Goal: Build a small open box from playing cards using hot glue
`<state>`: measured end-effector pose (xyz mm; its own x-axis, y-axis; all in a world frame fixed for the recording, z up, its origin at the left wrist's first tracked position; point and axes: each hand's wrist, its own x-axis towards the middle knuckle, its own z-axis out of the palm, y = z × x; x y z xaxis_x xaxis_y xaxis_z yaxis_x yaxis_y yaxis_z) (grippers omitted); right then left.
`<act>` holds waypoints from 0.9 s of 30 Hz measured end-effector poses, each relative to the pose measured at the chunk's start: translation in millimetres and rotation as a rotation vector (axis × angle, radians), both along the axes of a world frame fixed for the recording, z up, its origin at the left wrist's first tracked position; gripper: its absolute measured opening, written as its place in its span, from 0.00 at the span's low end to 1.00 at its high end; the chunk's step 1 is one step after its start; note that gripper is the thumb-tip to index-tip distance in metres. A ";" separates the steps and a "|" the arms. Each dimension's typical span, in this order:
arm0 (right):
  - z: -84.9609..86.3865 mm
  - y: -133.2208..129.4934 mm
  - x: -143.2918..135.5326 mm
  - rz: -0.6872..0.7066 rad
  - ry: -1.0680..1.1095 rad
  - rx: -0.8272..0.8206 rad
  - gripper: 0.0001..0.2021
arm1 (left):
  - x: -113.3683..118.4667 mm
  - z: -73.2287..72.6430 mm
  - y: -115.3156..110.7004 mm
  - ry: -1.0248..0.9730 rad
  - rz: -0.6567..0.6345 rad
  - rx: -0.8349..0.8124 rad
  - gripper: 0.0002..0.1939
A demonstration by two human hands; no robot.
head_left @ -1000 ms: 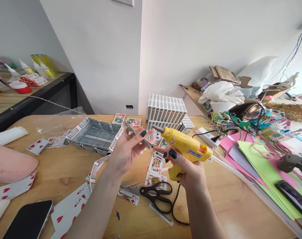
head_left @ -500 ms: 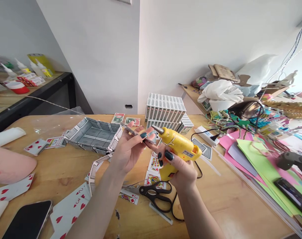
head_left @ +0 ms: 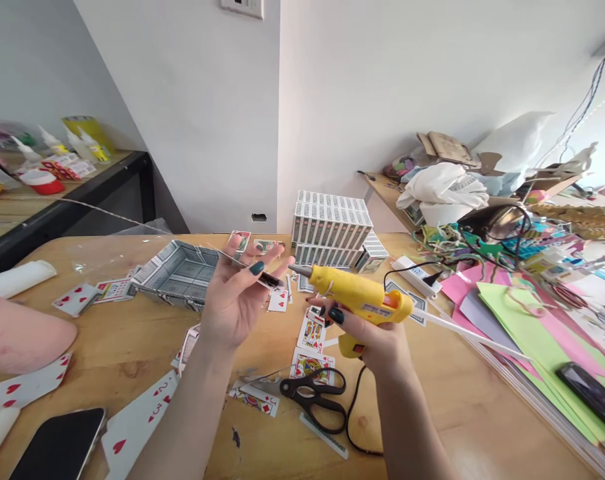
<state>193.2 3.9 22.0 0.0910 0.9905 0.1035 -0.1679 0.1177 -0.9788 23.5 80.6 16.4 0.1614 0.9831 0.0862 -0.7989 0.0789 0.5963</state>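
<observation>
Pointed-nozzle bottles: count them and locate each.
4: leftmost bottle, second bottle, third bottle and rightmost bottle, in a row on the left side table. Others may be hidden.

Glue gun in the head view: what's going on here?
The right hand holds a yellow glue gun, nozzle pointing toward the left hand, which holds a thin flat piece seen nearly edge-on. On the table, an open tray patterned like card backs sits left of the hands, scissors lie nearer the person, and boxes stand stacked behind.

Left grip (head_left: pixel 236 300) holds with thumb (head_left: pixel 248 273) across, fingers (head_left: pixel 271 253) spread; right grip (head_left: pixel 375 337) curls closed
</observation>
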 end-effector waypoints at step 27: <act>-1.7 5.9 -4.8 -0.025 -0.677 0.316 0.05 | -7.1 4.2 -4.7 0.035 0.040 0.200 0.24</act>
